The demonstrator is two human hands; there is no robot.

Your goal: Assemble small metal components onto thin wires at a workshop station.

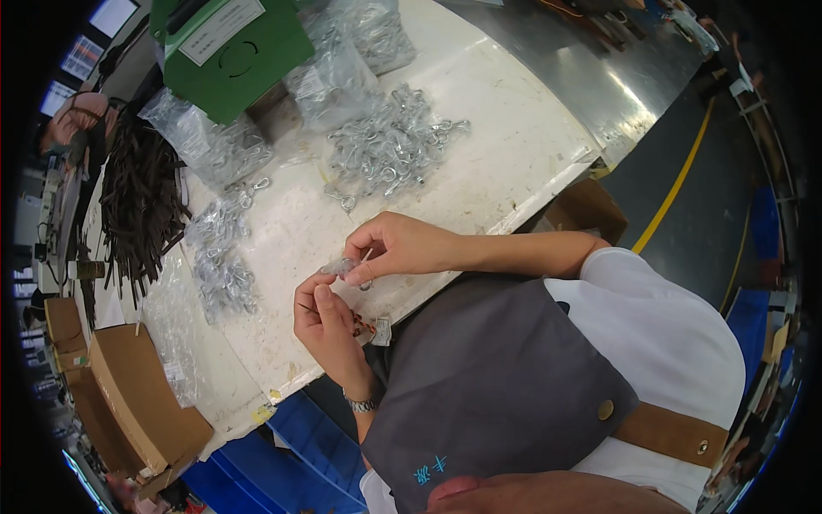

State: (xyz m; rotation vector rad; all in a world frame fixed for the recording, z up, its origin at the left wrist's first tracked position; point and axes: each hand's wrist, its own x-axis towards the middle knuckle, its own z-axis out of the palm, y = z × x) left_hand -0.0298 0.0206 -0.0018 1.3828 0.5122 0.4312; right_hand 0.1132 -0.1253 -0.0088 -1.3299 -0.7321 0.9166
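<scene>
The held packet (336, 266) looks like thin, clear plastic. Piled hooks (391, 171) show shiny metal through glossy, crinkled wrapping (360, 147). The desk (484, 94) is smooth but scuffed, the open box (137, 381) matt cardboard, the apron (505, 360) matt cloth, the watch band (361, 403) polished metal.

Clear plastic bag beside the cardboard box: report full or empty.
Looks empty: the clear plastic bag lies flat, with the white tabletop showing through it.

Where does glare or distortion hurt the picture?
Head view: glare on the metal surface, the white table bowing at its edge, black corners; head view too: fine detail is hard to read on the clear packet at the right hand.
</scene>
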